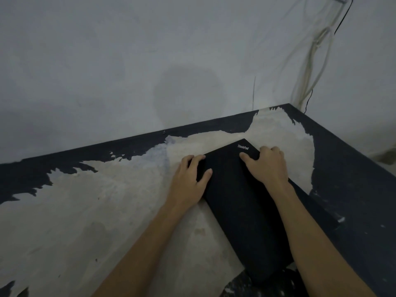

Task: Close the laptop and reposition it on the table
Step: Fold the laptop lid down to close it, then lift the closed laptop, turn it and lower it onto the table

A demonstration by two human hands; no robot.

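A black laptop lies closed and flat on the table, turned at an angle with one corner pointing toward the wall. Its lid carries a small logo near that far corner. My left hand grips the laptop's left edge, thumb on the lid and fingers curled over the side. My right hand holds the right edge near the far corner, with the thumb resting on the lid and the fingers wrapped around the side. Both forearms reach in from the bottom of the view.
The table's dark coating has peeled away across most of its top, leaving pale patches. A grey wall runs along the table's far edge. White and black cables hang in the right corner. The table's right edge drops off beside the laptop.
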